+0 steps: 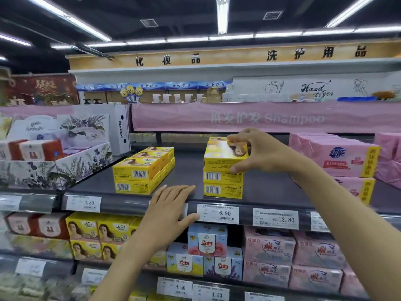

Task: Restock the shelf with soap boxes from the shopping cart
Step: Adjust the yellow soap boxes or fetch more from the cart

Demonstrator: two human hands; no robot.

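Now your left hand lies flat on the front edge of the dark grey metal shelf, its fingers straight and close together, holding nothing. Just to its right, the white paper price label marked 6.90 sits in the edge strip. Further in, above that label, a stack of two yellow soap boxes stands near the shelf front with the barcodes facing you. Your right hand reaches over it and grips a yellow cardboard soap box printed with a woman's face, fingers curled over its upper edge and thumb clamped under its lower right corner. That box is tilted with its printed face towards you, its lower edge at the top of the stack; you cannot tell whether it rests fully on it. Left of the stack, across a bare stretch of shelf, stands a block of yellow soap boxes two layers high. Pink plastic-wrapped packs are piled to the right. Behind, a pink banner reading Shampoo runs across.
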